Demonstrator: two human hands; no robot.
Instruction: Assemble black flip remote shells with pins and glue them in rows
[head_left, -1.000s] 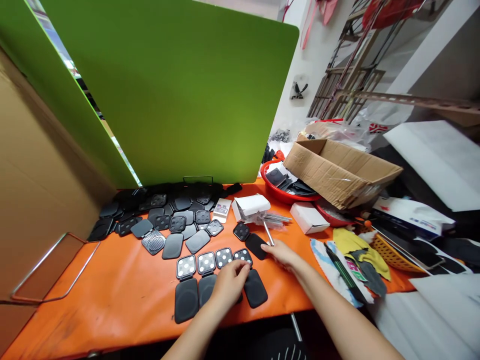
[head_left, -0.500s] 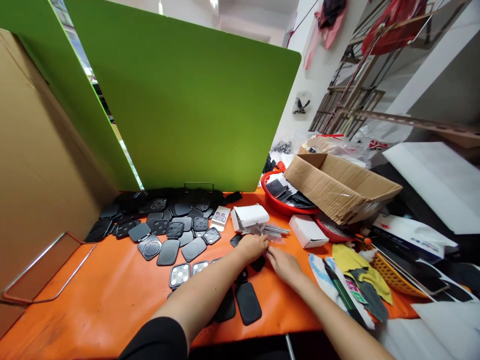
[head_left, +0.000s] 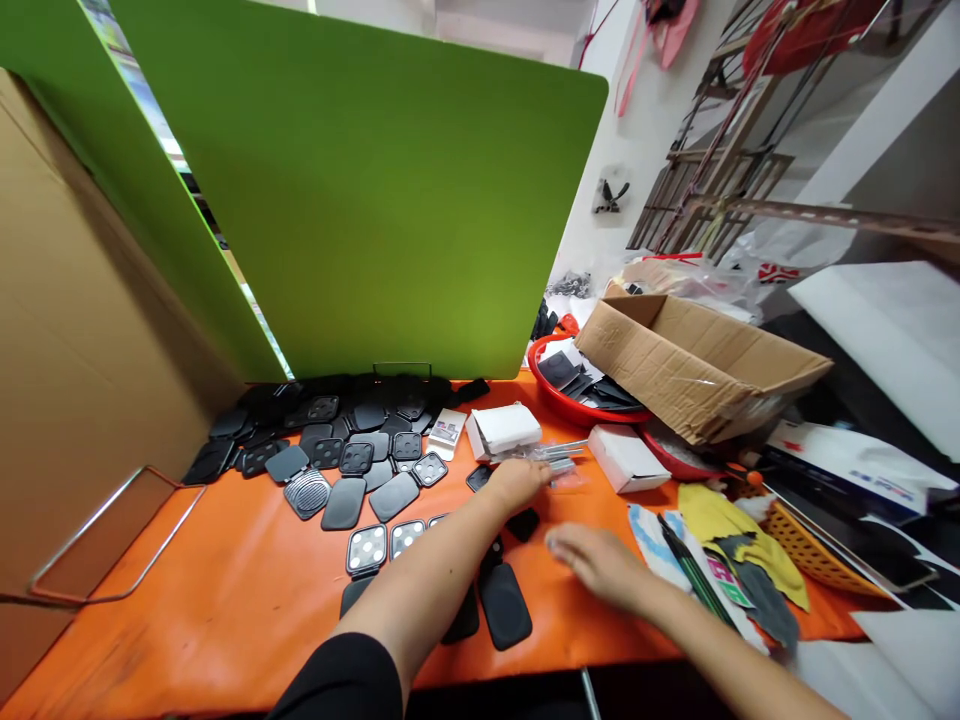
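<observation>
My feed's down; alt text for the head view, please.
The left hand reaches across an orange table to slim metal rods between two white boxes; its grip is unclear. The right hand is nearby, partly blurred. Flat black pieces lie around the left forearm and in a pile before a green panel.

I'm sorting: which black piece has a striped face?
The striped piece, on the front edge of the pile, left of middle; other faces there look plain or dotted.
</observation>
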